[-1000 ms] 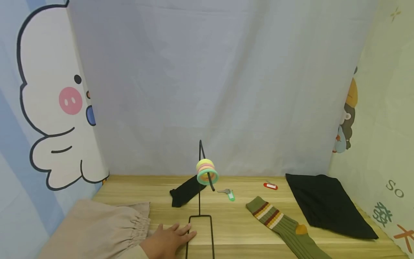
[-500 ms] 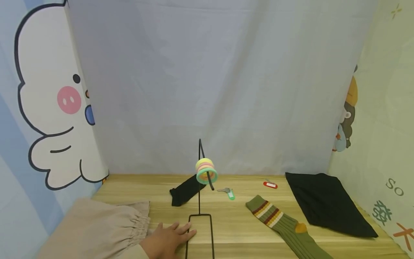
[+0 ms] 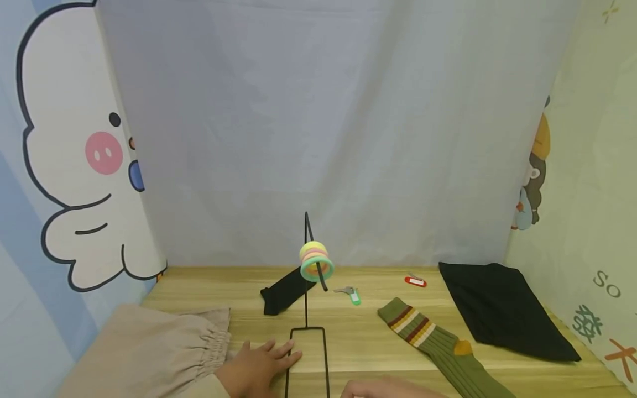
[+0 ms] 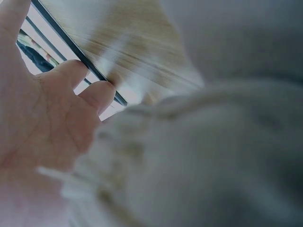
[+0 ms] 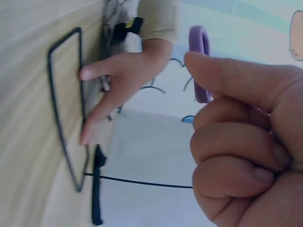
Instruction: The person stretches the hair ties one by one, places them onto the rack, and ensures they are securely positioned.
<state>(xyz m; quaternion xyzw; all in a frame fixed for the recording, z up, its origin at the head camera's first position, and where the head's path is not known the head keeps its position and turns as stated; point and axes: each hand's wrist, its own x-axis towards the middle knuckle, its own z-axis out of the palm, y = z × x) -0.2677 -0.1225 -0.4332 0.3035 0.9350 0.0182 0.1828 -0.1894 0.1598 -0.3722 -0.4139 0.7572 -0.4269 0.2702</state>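
Observation:
A black wire stand (image 3: 306, 276) rises from a rectangular base loop (image 3: 325, 354) on the wooden table (image 3: 368, 342). Several pastel rings (image 3: 316, 261) hang on its slanted arm. My left hand (image 3: 271, 359) lies flat on the table with straight fingers, its fingertips (image 5: 90, 73) against the left side of the base loop (image 5: 64, 118). My right hand (image 3: 385, 388) barely shows at the bottom edge of the head view. In the right wrist view its fingers (image 5: 236, 142) are curled, and a purple ring (image 5: 200, 61) is pinched under the thumb (image 5: 227, 71).
A beige gathered cloth (image 3: 149, 348) lies at front left. A black sock (image 3: 285, 291) lies behind the stand. A green key tag (image 3: 354, 298), a red key tag (image 3: 415, 282), a striped olive sock (image 3: 438, 345) and a black cloth (image 3: 502, 312) lie to the right. Curtains enclose the table.
My right hand has come into view at the bottom edge of the head view. The left hand and the stand have stayed where they were.

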